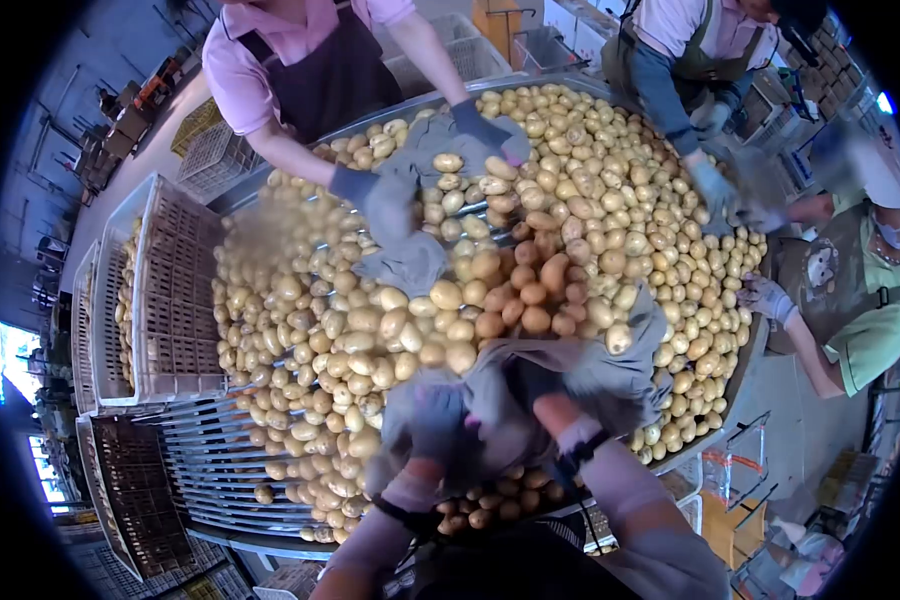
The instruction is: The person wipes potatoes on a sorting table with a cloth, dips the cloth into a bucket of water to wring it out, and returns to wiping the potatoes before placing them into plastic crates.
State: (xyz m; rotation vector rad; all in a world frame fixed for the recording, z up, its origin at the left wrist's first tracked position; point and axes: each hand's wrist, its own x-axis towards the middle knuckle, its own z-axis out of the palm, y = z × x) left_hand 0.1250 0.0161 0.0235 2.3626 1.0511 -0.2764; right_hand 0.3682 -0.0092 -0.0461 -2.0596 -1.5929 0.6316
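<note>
My left hand [437,418], in a grey glove, grips a grey cloth [495,440] close in front of me. My right hand [536,388], wearing a dark glove, is closed on the same bunched cloth, its fingers partly covered by folds. Motion blurs both hands, and anything inside the cloth is hidden. Just beyond it lies a pile of brown potatoes [535,293], surrounded by many pale yellow potatoes [660,255]. More brown potatoes [497,503] sit below my wrists at the near edge.
Potatoes cover most of a slatted metal table [240,470]. White plastic crates [180,290] stand on the left, above a brown crate [140,490]. Across from me, a co-worker's gloved hands [485,130] handle grey cloth; other people [830,290] stand to the right.
</note>
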